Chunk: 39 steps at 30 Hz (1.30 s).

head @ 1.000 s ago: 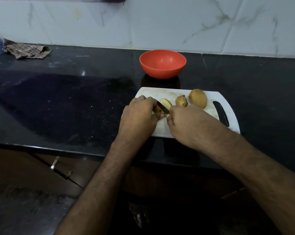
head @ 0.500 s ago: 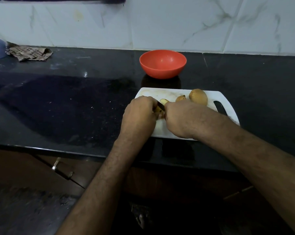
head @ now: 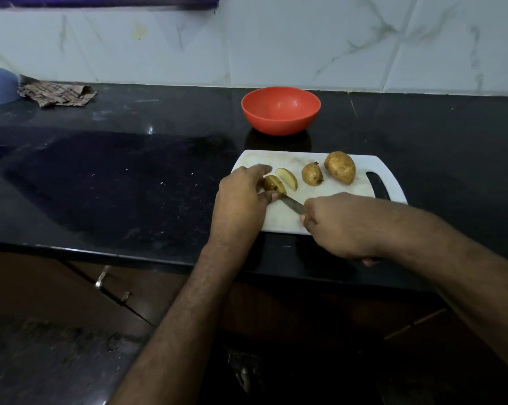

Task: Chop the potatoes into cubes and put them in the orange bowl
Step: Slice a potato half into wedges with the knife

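Black counter is carrying the board (head: 279, 220), where the right hand (head: 339, 226), gripping the knife (head: 292, 204), is drawing back from the piece (head: 271, 182) the left hand (head: 242, 194) is pinching near the board's left edge, another slice apparently made, bowl (head: 280, 111) empty.

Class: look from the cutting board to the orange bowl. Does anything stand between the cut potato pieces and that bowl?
Nothing visible does. The orange bowl sits just behind the cutting board, with only bare counter between. The cut potato piece lies on the board.
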Each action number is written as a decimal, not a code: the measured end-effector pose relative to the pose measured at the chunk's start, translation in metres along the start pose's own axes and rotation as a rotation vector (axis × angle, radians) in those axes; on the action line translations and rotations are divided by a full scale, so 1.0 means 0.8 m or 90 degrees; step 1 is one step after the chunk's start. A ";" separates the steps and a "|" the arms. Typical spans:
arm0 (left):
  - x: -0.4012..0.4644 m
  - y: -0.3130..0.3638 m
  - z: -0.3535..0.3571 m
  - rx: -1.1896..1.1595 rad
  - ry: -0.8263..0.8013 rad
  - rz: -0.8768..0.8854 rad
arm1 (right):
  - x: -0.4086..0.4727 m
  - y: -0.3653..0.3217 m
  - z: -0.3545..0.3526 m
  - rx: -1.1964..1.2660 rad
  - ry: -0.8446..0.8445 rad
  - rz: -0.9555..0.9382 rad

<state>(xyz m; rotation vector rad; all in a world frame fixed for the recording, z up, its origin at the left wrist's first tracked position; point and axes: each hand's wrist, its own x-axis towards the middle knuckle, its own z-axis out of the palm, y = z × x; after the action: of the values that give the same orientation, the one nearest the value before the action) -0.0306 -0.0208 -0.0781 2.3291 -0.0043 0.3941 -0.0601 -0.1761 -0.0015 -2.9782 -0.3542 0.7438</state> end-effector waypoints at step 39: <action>-0.003 -0.013 -0.015 -0.120 0.018 -0.068 | 0.025 0.059 0.018 0.520 0.179 -0.075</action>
<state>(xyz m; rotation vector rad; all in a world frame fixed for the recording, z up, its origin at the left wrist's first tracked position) -0.0351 -0.0056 -0.0782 2.1276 0.0927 0.3570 -0.0399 -0.2172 -0.0282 -2.2151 -0.1493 0.3262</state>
